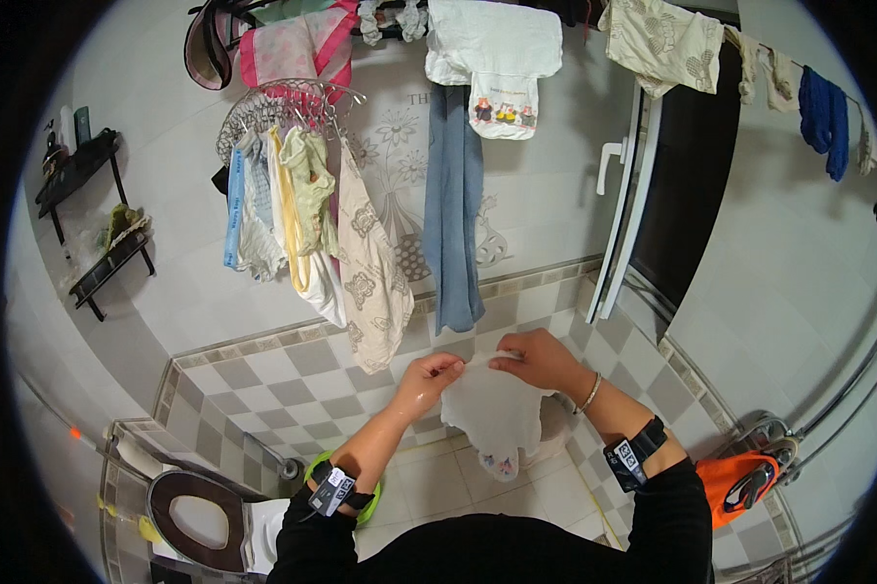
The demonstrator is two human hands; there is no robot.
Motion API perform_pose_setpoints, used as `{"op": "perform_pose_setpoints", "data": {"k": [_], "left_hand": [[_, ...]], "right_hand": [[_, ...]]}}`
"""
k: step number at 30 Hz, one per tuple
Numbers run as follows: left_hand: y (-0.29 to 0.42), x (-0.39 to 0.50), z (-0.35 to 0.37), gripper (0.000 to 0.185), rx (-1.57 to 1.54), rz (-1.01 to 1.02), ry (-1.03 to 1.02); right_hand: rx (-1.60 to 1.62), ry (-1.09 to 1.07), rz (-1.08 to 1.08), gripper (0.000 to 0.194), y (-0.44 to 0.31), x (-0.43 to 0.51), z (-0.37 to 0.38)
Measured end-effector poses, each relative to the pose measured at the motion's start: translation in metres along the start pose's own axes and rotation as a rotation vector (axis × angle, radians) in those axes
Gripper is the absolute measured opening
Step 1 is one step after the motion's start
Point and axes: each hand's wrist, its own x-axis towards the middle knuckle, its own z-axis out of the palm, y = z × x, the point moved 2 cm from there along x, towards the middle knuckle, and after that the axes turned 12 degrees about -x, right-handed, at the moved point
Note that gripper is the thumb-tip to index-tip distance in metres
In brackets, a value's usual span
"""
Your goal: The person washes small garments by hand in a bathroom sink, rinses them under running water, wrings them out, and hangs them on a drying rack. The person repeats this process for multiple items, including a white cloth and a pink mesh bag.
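My left hand (429,381) pinches one upper corner of a thin white cloth (493,409) between thumb and fingers. At the cloth's other upper edge, my right hand (541,359) grips it in the same way, a bracelet on the wrist. The cloth hangs down between both hands, with a small coloured print near its lower end. Above the hands hangs a long blue cloth (453,219), and a white printed towel (504,109) is over the rail at its top.
Small laundry hangs from a round clip hanger (285,102); a beige printed cloth (373,285) reaches low beside it. At right are an open window (628,204) and an orange cloth (723,485). A toilet (197,522) stands lower left, near a green basin (371,496).
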Motion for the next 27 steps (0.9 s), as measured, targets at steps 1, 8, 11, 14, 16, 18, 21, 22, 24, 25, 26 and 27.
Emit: {"op": "perform_pose_setpoints", "data": {"k": [1, 8, 11, 14, 16, 18, 21, 22, 24, 25, 26, 27], "left_hand": [[0.001, -0.001, -0.004, 0.018, -0.03, 0.017, 0.021], [0.005, -0.011, -0.016, 0.014, -0.148, 0.023, 0.119], [0.012, -0.017, -0.013, 0.015, -0.193, 0.033, 0.139], [0.023, -0.024, -0.01, 0.017, -0.117, -0.007, 0.073], [0.03, -0.03, -0.01, 0.017, -0.065, -0.019, 0.055], [0.036, -0.033, -0.012, 0.017, -0.043, 0.006, 0.099], [0.041, -0.038, -0.016, 0.016, -0.075, 0.099, 0.2], [0.041, -0.041, -0.017, 0.015, -0.082, 0.101, 0.215], [0.043, -0.045, -0.02, 0.014, -0.087, 0.104, 0.262], [0.044, -0.048, -0.021, 0.013, -0.071, 0.13, 0.253], [0.046, -0.05, -0.022, 0.013, -0.046, 0.155, 0.26], [0.048, -0.052, -0.023, 0.012, -0.007, 0.185, 0.266]], "right_hand": [[0.012, 0.004, -0.005, 0.026, -0.001, 0.002, 0.002], [0.074, 0.005, -0.077, 0.025, -0.003, 0.015, 0.01], [0.13, 0.015, -0.105, 0.023, -0.005, 0.019, 0.012], [0.196, -0.011, -0.081, 0.022, -0.01, 0.021, 0.013], [0.211, -0.046, -0.067, 0.023, -0.013, 0.022, 0.013], [0.208, -0.103, -0.049, 0.024, -0.016, 0.023, 0.014], [0.21, -0.174, -0.038, 0.026, -0.021, 0.025, 0.016], [0.215, -0.192, -0.027, 0.027, -0.022, 0.027, 0.017], [0.21, -0.251, -0.046, 0.029, -0.024, 0.028, 0.02], [0.222, -0.291, -0.051, 0.03, -0.025, 0.029, 0.022], [0.194, -0.312, -0.055, 0.03, -0.025, 0.03, 0.024], [0.178, -0.344, -0.06, 0.03, -0.026, 0.031, 0.026]]}}
